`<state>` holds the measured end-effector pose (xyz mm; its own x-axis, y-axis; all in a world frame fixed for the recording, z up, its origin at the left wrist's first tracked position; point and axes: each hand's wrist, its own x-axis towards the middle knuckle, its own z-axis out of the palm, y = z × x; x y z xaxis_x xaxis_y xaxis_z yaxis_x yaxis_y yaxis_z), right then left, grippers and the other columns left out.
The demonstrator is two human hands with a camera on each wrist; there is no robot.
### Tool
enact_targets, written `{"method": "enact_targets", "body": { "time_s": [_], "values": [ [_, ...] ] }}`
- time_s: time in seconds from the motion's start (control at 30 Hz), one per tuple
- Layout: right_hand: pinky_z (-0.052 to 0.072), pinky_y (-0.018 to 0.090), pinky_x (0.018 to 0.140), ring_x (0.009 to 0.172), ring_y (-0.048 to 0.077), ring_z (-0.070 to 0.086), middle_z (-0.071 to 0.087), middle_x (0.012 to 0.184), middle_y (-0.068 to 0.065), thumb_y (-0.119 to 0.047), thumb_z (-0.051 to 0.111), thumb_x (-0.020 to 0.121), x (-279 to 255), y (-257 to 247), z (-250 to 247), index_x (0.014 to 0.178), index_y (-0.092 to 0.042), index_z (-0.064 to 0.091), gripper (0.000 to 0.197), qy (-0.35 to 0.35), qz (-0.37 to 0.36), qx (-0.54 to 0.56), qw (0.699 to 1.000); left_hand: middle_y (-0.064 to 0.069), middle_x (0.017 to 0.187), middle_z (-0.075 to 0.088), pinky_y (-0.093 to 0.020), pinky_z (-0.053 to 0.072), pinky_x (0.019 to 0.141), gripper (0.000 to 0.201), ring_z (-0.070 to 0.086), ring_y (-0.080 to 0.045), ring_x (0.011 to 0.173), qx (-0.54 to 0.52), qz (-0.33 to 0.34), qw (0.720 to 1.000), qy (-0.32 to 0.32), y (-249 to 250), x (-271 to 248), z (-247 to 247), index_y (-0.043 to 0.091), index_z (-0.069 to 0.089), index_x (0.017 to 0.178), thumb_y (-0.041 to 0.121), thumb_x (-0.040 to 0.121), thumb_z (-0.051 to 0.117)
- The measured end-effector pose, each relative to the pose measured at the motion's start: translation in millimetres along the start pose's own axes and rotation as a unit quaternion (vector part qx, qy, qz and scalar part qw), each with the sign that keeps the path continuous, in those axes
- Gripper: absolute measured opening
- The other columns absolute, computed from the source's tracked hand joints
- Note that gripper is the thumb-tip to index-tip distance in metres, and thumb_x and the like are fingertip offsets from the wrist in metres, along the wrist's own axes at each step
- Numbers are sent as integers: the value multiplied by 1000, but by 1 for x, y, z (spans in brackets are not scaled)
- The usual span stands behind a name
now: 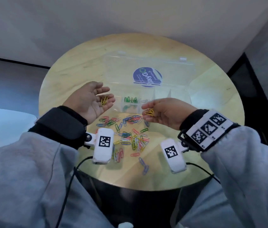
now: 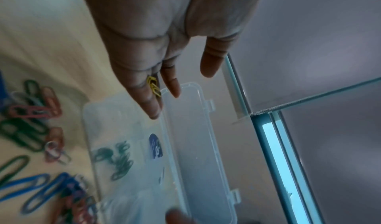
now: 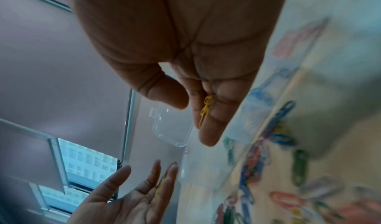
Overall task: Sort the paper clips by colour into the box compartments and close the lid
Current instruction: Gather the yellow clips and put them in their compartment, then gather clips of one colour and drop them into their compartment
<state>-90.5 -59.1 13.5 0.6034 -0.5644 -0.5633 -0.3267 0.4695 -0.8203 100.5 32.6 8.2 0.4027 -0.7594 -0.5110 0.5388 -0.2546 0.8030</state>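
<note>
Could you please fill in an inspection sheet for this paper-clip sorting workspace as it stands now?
Surface: round pale wooden table.
Job's things: clear plastic compartment box, hinged lid open; green paper clips in one compartment; loose mixed-colour paper clips on the table.
Clutter: nothing seen.
Grippers: left hand palm up, yellow clips lying on its fingers; right hand with more yellow clips resting on its curled fingers.
Cables: black cables run from the white wrist cameras.
Surroundings: grey walls.
</note>
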Motion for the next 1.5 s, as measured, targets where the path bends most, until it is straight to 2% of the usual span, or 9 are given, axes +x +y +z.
{"method": "enact_targets", "body": {
  "time_s": [0.4, 0.53, 0.6, 0.73, 0.9, 1.03, 1.2, 1.33, 1.5],
  "values": [
    [51, 20, 77, 102, 22, 52, 51, 96, 11, 11, 31, 88, 65, -51, 57, 90, -3, 55, 28, -4, -29, 28, 999, -13, 106, 42, -29, 44, 89, 36, 47, -25, 94, -45, -5, 998, -48, 20, 27, -2, 10, 54, 107, 41, 94, 41],
    [47, 18, 77, 102, 18, 50, 52, 98, 9, 9, 33, 89, 77, -50, 64, 105, -3, 53, 29, -1, -23, 2, 1000, -27, 150, 23, -35, 26, 113, 43, 21, -29, 143, -34, -3, 996, -79, 21, 24, 0, 12, 51, 122, 42, 94, 38],
    [46, 17, 81, 105, 18, 51, 52, 104, 9, 9, 32, 89, 78, -47, 66, 110, -4, 53, 33, -4, -21, -9, 1000, -28, 153, 15, -35, 23, 114, 43, 12, -29, 147, -31, 3, 996, -87, 23, 20, 2, 14, 51, 123, 42, 94, 38],
    [46, 20, 82, 111, 23, 55, 56, 104, 7, 5, 33, 90, 68, -46, 58, 103, -7, 60, 33, 1, -44, -70, 997, -18, 140, 42, -32, 34, 107, 29, 38, -25, 135, 6, 26, 996, -88, 23, 19, 1, 17, 57, 102, 38, 95, 40],
    [47, 31, 87, 97, 15, 54, 58, 101, 3, -5, 50, 88, 45, -43, 22, 97, -19, 61, 19, 51, -109, -254, 960, -2, 92, 59, -24, 48, 72, 12, 60, -14, 79, 186, 63, 977, -85, 15, 14, 9, 20, 56, 94, 31, 91, 54],
    [50, 34, 84, 83, 16, 58, 61, 86, -5, -13, 56, 87, 24, -26, 1, 85, -29, 60, 17, 76, -130, -388, 909, 2, 77, 57, -24, 41, 59, 11, 53, -11, 65, 401, 103, 902, -119, 4, 8, 15, 29, 56, 87, 22, 84, 64],
    [38, 15, 63, 65, 1, 47, 51, 69, -15, -20, 57, 86, 0, 8, -11, 95, -26, 63, 13, 51, -73, -564, 821, 9, 61, 47, -22, 33, 52, 13, 44, -5, 52, 631, 112, 746, -181, -22, -10, 31, 29, 64, 89, 19, 80, 63],
    [35, 18, 57, 59, 2, 43, 47, 65, -10, -21, 65, 81, -9, 29, -12, 86, -23, 62, 7, 12, -32, -577, 816, 11, 63, 49, -22, 31, 50, 16, 48, -2, 57, 745, 88, 621, -228, -49, -23, 46, 31, 65, 89, 23, 76, 64],
    [33, 20, 53, 61, 8, 43, 45, 65, -11, -16, 64, 78, -6, 44, -6, 72, -26, 51, 17, -12, -33, -615, 788, 12, 58, 48, -21, 36, 50, 17, 53, -7, 56, 788, 77, 557, -253, -66, -32, 54, 33, 64, 93, 24, 79, 67]
  ]
}}
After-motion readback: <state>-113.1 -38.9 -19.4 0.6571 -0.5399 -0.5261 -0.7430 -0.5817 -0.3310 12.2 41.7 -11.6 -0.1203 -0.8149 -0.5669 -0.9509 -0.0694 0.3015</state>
